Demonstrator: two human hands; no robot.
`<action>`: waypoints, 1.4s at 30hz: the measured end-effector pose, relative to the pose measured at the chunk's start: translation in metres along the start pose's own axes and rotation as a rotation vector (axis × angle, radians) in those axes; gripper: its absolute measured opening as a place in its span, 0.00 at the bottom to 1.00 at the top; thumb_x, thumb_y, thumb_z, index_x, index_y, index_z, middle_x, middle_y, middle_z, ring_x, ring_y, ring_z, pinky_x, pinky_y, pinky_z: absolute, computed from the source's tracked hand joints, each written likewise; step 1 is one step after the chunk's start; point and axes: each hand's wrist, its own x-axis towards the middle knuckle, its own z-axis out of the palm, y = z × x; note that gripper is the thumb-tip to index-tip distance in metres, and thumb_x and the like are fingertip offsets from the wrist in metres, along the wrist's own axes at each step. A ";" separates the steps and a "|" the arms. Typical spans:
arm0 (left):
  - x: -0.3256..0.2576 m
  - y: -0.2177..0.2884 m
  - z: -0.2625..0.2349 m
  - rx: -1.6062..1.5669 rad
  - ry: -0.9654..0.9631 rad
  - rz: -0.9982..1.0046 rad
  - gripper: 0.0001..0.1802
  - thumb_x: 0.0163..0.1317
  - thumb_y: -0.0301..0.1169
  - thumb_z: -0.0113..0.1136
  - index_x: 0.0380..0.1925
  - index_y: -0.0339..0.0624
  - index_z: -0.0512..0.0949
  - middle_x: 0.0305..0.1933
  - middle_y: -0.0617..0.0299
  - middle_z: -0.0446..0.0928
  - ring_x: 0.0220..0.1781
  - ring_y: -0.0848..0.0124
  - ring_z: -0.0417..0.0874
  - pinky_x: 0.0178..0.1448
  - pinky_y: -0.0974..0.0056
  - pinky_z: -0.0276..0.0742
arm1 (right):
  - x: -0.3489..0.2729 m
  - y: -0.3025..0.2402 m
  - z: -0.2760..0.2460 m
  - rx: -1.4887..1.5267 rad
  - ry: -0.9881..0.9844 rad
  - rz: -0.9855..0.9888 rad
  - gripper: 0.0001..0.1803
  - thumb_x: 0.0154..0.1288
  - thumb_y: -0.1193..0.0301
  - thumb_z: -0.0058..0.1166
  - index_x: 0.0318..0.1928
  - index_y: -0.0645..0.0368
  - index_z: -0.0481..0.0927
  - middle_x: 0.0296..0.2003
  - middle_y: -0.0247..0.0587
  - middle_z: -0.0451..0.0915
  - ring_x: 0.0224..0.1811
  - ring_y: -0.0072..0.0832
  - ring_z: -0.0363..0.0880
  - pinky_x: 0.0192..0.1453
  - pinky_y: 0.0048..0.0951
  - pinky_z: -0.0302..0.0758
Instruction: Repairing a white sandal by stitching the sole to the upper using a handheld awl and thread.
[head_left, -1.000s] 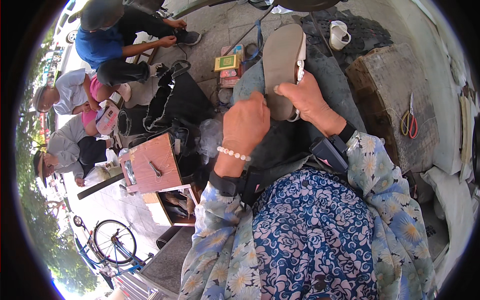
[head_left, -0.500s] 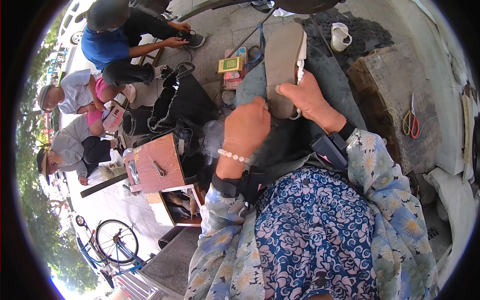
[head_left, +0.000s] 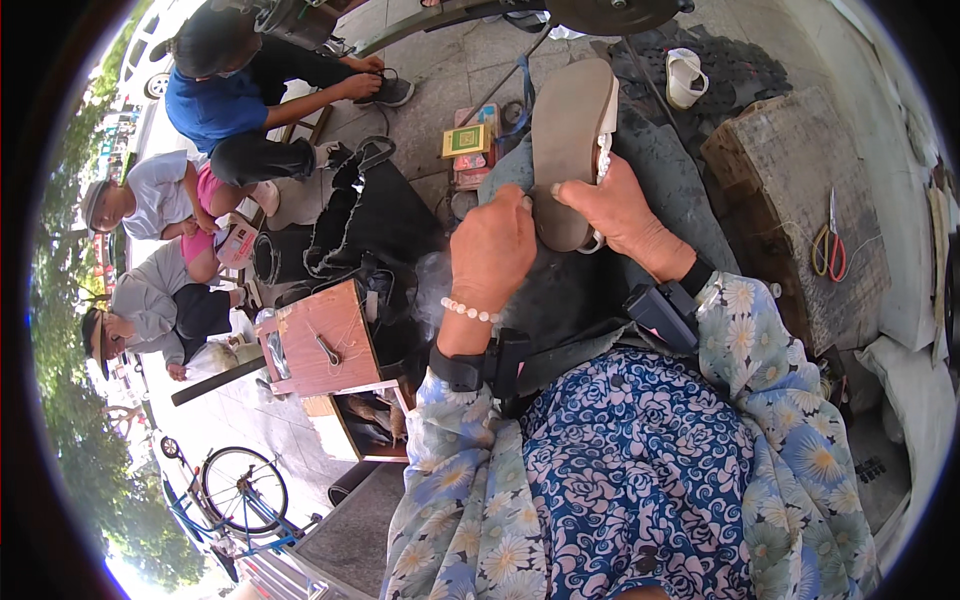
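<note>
A sandal (head_left: 572, 150) with a grey-brown sole and white beaded strap is turned sole-up over my lap. My right hand (head_left: 622, 205) grips its right edge near the heel, thumb pressed on the sole and fingers underneath at the strap. Against the left edge of the heel, my left hand (head_left: 492, 245) is closed in a fist-like pinch. Whatever it pinches is too small or hidden to make out. A dark grey-green cloth (head_left: 665, 185) lies beneath the sandal.
To the right, scissors (head_left: 829, 245) with red and yellow handles lie on a wooden block (head_left: 800, 200); a white shoe (head_left: 685, 80) stands beyond. At left are a wooden box (head_left: 325, 340), a black bag (head_left: 375, 210), and several seated people, one in a blue shirt (head_left: 210, 108).
The whole view has shifted slightly. My hands keep nearly the same places on the sandal, the left fist turned a little. The blue-shirted person's hands have drawn together at their shoe.
</note>
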 end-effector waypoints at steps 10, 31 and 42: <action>0.000 -0.003 0.000 0.012 0.003 0.024 0.07 0.60 0.32 0.51 0.28 0.40 0.71 0.21 0.43 0.76 0.26 0.44 0.79 0.30 0.46 0.74 | -0.002 -0.006 -0.002 -0.041 -0.046 0.025 0.17 0.52 0.78 0.52 0.45 0.63 0.75 0.37 0.31 0.76 0.37 0.18 0.72 0.43 0.23 0.71; 0.001 0.006 -0.001 0.119 -0.146 0.041 0.07 0.59 0.30 0.49 0.28 0.37 0.71 0.22 0.42 0.75 0.29 0.43 0.77 0.32 0.45 0.72 | -0.003 0.002 -0.005 -0.138 0.003 0.000 0.17 0.50 0.78 0.52 0.44 0.64 0.75 0.36 0.34 0.78 0.37 0.21 0.74 0.43 0.25 0.72; -0.011 0.008 -0.002 0.135 -0.159 0.015 0.09 0.60 0.31 0.48 0.27 0.36 0.72 0.23 0.41 0.75 0.30 0.43 0.77 0.33 0.45 0.73 | -0.002 0.003 -0.003 -0.097 0.009 0.019 0.18 0.48 0.77 0.52 0.43 0.65 0.76 0.34 0.37 0.79 0.36 0.23 0.76 0.42 0.26 0.73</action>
